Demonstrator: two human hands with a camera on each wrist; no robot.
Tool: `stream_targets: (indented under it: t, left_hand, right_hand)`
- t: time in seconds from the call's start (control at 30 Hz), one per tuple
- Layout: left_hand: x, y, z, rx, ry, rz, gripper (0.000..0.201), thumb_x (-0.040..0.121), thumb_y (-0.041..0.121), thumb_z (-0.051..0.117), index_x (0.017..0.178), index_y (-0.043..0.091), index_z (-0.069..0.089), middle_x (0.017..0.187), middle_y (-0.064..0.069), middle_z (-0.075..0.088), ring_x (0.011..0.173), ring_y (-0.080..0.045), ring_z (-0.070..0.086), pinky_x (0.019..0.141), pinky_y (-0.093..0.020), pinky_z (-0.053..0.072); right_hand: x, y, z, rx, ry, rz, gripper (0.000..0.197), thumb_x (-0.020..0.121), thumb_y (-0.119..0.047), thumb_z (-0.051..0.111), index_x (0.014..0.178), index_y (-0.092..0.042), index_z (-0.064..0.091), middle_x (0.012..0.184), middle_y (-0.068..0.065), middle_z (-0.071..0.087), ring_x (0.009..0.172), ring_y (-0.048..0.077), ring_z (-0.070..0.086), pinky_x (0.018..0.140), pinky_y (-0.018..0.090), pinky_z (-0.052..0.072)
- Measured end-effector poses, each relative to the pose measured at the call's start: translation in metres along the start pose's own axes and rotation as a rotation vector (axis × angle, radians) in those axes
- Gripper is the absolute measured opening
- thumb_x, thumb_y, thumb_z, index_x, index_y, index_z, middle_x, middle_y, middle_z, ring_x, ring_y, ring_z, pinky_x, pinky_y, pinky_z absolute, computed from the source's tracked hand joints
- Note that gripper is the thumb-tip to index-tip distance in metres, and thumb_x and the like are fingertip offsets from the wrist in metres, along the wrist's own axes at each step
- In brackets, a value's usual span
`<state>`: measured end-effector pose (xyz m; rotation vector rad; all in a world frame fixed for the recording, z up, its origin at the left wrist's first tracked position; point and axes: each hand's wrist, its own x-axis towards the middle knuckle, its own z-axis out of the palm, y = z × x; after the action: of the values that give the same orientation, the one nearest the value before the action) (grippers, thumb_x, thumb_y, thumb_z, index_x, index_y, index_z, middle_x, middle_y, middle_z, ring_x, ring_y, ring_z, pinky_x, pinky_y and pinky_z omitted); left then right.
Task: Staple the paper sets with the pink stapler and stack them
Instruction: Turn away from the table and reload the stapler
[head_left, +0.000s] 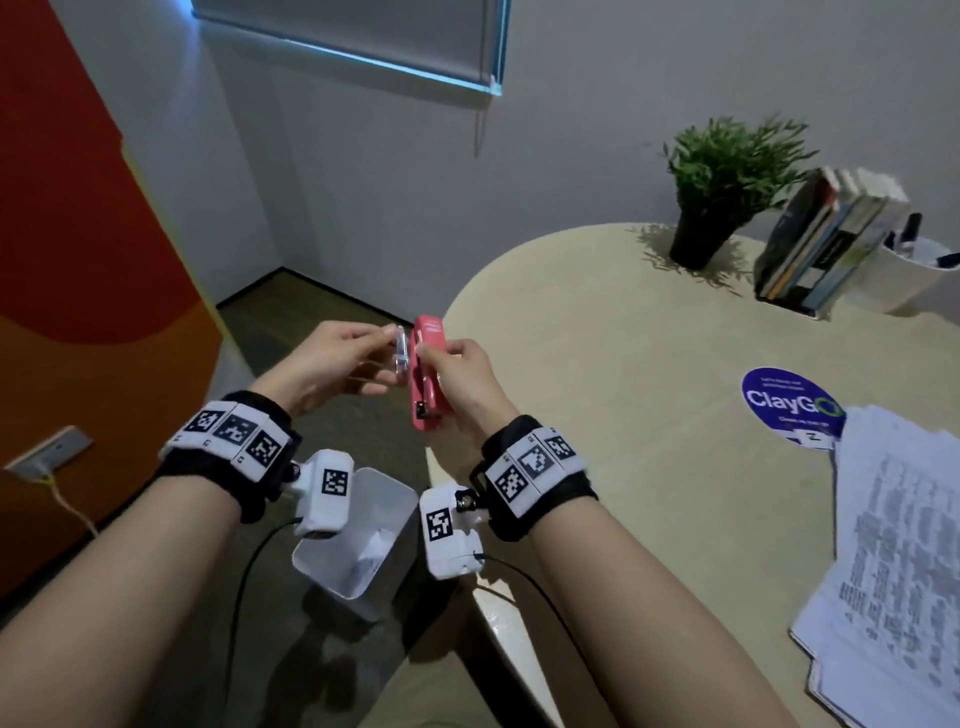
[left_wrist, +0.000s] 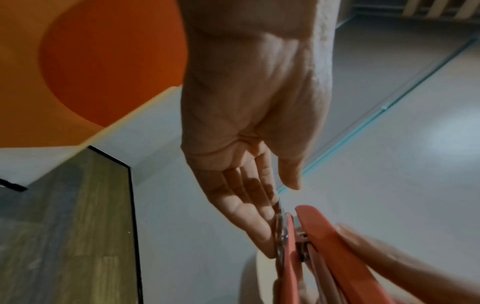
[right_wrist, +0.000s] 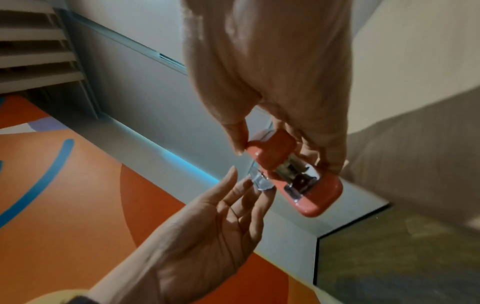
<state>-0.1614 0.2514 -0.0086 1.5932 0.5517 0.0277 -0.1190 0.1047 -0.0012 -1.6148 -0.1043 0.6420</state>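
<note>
Round beige table (head_left: 623, 364) fills the right of the head view; both hands work just off its left edge, over carpet.

Near: white bin (head_left: 358, 540) on the floor below the wrists, some crumpled white scrap inside. Printed paper sets (head_left: 893, 561) lie fanned at the table's near right edge, partly cut off by the frame; count not readable.

Mid: right hand (head_left: 462, 384) holds the pink stapler (head_left: 427, 371) upright in the air, thumb and fingers clamped on its sides. Left hand (head_left: 332, 364) pinches a small clear plastic piece (head_left: 401, 349) with its fingertips against the stapler's side. Right wrist view shows the metal magazine exposed at the stapler's front.

Handling (judgement): stapler is rigid, light, glossy, so likely a bit slippery; best held across the body mid-length, clear of the mouth. Clear piece is small and easy to drop. Paper is limp; sheets will slide unless squared first.

Far: "ClayGo" sticker (head_left: 789, 400), potted plant (head_left: 722, 182), leaning books (head_left: 826, 234), white pen holder (head_left: 904, 275).

Unclear: what the clear piece is, and whether it is attached to the stapler. Staple load not visible. Motion blur softens both wrist views.
</note>
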Motion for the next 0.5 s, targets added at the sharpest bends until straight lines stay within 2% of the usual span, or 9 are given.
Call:
stream_targets:
  t: [0.07, 0.17, 0.2, 0.27, 0.33, 0.43, 0.5]
  left_hand:
    - [0.002, -0.01, -0.022, -0.033, 0.053, -0.026, 0.02, 0.094, 0.028, 0.057, 0.092, 0.011, 0.068, 0.078, -0.004, 0.07, 0.057, -0.009, 0.067, 0.056, -0.023, 0.057]
    - [0.004, -0.028, -0.049, -0.057, 0.094, -0.076, 0.022, 0.095, 0.025, 0.056, 0.101, 0.006, 0.065, 0.086, -0.009, 0.068, 0.06, -0.01, 0.068, 0.055, -0.022, 0.058]
    - [0.004, -0.036, -0.056, -0.06, 0.1, -0.104, 0.024, 0.095, 0.024, 0.056, 0.105, 0.005, 0.065, 0.091, -0.012, 0.068, 0.064, -0.013, 0.068, 0.055, -0.023, 0.058]
    - [0.007, -0.051, -0.066, -0.073, 0.103, -0.162, 0.025, 0.095, 0.021, 0.056, 0.111, 0.004, 0.064, 0.1, -0.015, 0.068, 0.076, -0.02, 0.067, 0.058, -0.026, 0.059]
    - [0.008, -0.066, -0.071, -0.069, 0.096, -0.225, 0.022, 0.095, 0.016, 0.054, 0.112, 0.006, 0.064, 0.099, -0.015, 0.069, 0.078, -0.021, 0.066, 0.062, -0.028, 0.06]
    - [0.01, -0.088, -0.071, -0.061, 0.045, -0.332, 0.023, 0.097, 0.007, 0.049, 0.115, 0.006, 0.062, 0.102, -0.017, 0.068, 0.076, -0.02, 0.067, 0.059, -0.027, 0.06]
    - [0.01, -0.099, -0.068, -0.05, 0.005, -0.389, 0.025, 0.096, 0.001, 0.047, 0.117, 0.004, 0.061, 0.106, -0.019, 0.068, 0.077, -0.02, 0.068, 0.058, -0.028, 0.059]
  right_hand:
    - [0.009, 0.01, 0.025, -0.007, -0.029, -0.002, 0.022, 0.093, -0.018, 0.062, 0.108, -0.01, 0.049, 0.103, 0.012, 0.063, 0.079, 0.018, 0.061, 0.068, 0.025, 0.049]
    - [0.017, 0.024, 0.054, -0.026, -0.065, 0.025, 0.032, 0.09, -0.018, 0.065, 0.116, -0.009, 0.05, 0.108, 0.008, 0.059, 0.088, 0.018, 0.059, 0.081, 0.033, 0.049]
    - [0.019, 0.03, 0.061, -0.028, -0.068, 0.043, 0.032, 0.088, -0.017, 0.067, 0.115, -0.011, 0.049, 0.109, 0.008, 0.059, 0.089, 0.019, 0.06, 0.083, 0.034, 0.05]
    - [0.023, 0.042, 0.071, -0.025, -0.068, 0.092, 0.034, 0.086, -0.015, 0.069, 0.114, -0.013, 0.049, 0.11, 0.009, 0.059, 0.087, 0.018, 0.06, 0.079, 0.032, 0.05]
    - [0.025, 0.056, 0.077, -0.011, -0.088, 0.176, 0.042, 0.086, -0.012, 0.069, 0.122, -0.01, 0.048, 0.109, 0.01, 0.06, 0.084, 0.017, 0.06, 0.076, 0.033, 0.05]
    - [0.027, 0.071, 0.079, 0.022, -0.09, 0.332, 0.046, 0.087, -0.005, 0.068, 0.129, -0.001, 0.048, 0.117, 0.018, 0.062, 0.093, 0.025, 0.06, 0.09, 0.041, 0.05]
    - [0.029, 0.077, 0.083, 0.043, -0.06, 0.395, 0.044, 0.088, -0.002, 0.067, 0.127, 0.002, 0.049, 0.12, 0.021, 0.063, 0.094, 0.026, 0.06, 0.092, 0.041, 0.05]
